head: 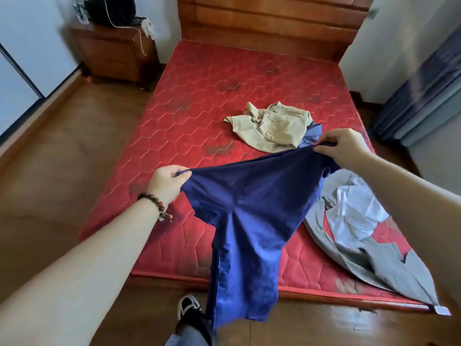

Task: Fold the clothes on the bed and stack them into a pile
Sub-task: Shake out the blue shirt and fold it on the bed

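my left hand [166, 182] and right hand [343, 146] each pinch the waistband of the blue shorts [249, 208], held up over the bed [199, 101]; khaki shorts [274, 128] and grey trousers [361, 245] lie crumpled, unfolded; no pile visible yet

Bare forearms, beaded bracelet [156, 206], black-white sneaker [188, 305]

A home bedroom: red mattress [199, 101], wooden headboard [269, 21], bedside cabinet [112, 53], wooden floor [62, 183].
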Tool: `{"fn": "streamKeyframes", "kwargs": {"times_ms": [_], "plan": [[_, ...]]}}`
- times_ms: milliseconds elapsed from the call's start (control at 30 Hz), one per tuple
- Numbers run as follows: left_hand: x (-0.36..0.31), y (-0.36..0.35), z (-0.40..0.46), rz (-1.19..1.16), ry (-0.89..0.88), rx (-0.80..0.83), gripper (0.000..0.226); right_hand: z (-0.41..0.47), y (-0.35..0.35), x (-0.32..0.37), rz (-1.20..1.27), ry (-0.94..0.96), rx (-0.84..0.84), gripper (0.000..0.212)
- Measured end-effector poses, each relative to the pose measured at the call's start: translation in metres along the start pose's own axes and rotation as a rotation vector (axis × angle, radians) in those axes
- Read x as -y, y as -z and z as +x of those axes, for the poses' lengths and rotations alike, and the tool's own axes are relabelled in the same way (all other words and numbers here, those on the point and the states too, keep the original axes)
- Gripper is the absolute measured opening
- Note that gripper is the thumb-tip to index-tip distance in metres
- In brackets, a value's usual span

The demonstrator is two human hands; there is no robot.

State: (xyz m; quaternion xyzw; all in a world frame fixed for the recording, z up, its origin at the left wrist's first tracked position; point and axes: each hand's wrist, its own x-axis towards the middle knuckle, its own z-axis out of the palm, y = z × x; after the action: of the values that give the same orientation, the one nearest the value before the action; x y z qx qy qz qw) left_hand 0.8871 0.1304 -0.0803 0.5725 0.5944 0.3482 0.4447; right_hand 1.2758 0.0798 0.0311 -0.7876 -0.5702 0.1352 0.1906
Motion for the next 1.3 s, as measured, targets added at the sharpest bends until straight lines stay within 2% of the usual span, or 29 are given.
{"fn": "streamKeyframes", "kwargs": {"times_ms": [133, 233, 367, 567, 767, 867, 967, 1033, 1167, 1233, 1300], "plan": [[0.032, -0.024, 0.032, 0.137, 0.052, 0.061, 0.009, 0.031, -0.055, -0.02, -0.022, -0.088, 0.047, 0.008], [0.05, -0.042, 0.055, 0.198, 0.088, 0.062, 0.008, 0.059, -0.09, -0.035, -0.036, -0.06, 0.075, 0.002], [0.077, -0.066, 0.085, 0.216, 0.127, 0.043, 0.007, 0.103, -0.131, -0.055, -0.054, -0.049, 0.102, 0.004], [0.13, -0.114, 0.148, 0.309, 0.08, -0.089, 0.009, 0.181, -0.206, -0.091, -0.096, 0.07, 0.169, 0.008], [0.163, -0.146, 0.231, 0.387, 0.077, -0.212, 0.013, 0.259, -0.271, -0.112, -0.16, 0.099, 0.121, 0.013], [0.186, -0.164, 0.276, 0.492, 0.152, -0.207, 0.022, 0.292, -0.31, -0.124, -0.269, 0.069, 0.2, 0.035], [0.213, -0.188, 0.302, 0.763, 0.299, -0.106, 0.042, 0.309, -0.347, -0.142, -0.392, 0.065, 0.31, 0.058], [0.226, -0.208, 0.309, 0.874, 0.214, -0.048, 0.043, 0.31, -0.369, -0.154, -0.442, 0.146, 0.314, 0.056], [0.252, -0.253, 0.316, 0.945, -0.089, 0.132, 0.045, 0.309, -0.41, -0.166, -0.448, 0.355, 0.354, 0.055], [0.267, -0.271, 0.317, 1.002, -0.143, 0.215, 0.049, 0.312, -0.432, -0.165, -0.462, 0.413, 0.379, 0.059], [0.28, -0.282, 0.317, 1.083, -0.164, 0.222, 0.049, 0.317, -0.451, -0.161, -0.508, 0.444, 0.426, 0.068]]}}
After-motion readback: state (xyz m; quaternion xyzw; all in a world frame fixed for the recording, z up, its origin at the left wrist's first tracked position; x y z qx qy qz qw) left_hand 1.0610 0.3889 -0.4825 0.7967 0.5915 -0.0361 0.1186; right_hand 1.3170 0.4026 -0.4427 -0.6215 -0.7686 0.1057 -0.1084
